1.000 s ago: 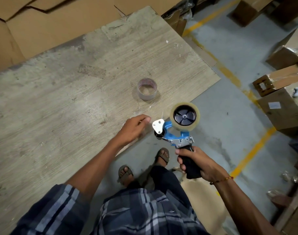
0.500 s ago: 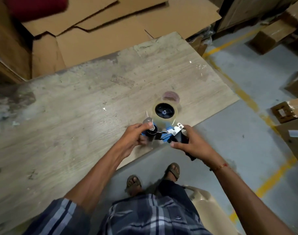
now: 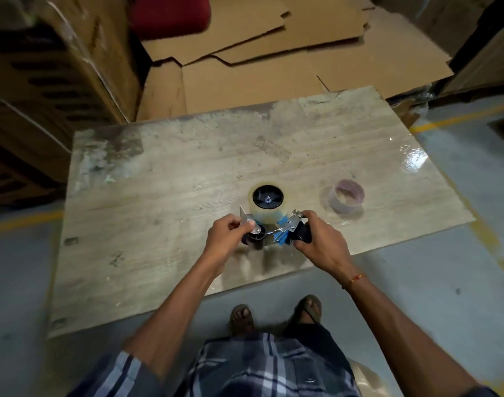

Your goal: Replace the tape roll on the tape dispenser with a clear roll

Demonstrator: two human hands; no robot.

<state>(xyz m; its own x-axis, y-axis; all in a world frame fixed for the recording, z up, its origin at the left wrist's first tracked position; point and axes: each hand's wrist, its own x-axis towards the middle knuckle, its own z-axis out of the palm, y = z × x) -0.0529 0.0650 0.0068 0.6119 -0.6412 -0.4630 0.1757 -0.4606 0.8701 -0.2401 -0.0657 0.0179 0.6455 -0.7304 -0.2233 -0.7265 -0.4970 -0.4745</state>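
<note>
Tape dispenser (image 3: 276, 224) at frame center, over table (image 3: 159, 196). Left hand (image 3: 227, 236) pinches its metal front plate, right hand (image 3: 316, 239) wraps the black handle. Clear roll (image 3: 269, 200) sits on dispenser; spare near-empty roll (image 3: 346, 199) right of it on table.

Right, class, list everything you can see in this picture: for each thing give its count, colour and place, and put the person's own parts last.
Tape dispenser: one, blue, black and silver, held over the board's near edge.
Clear tape roll: one, clear on a black hub, mounted on the dispenser.
Spent tape core: one, pale pinkish, on the board to the right.
Wooden board: one, worn grey-brown, centre.
Flattened cardboard: several sheets, brown, behind the board.
Floor lines: yellow, on the grey floor.
Left hand: gripping the dispenser's roller end.
Right hand: gripping its black handle.
Feet: two, in sandals, below the board.
</note>
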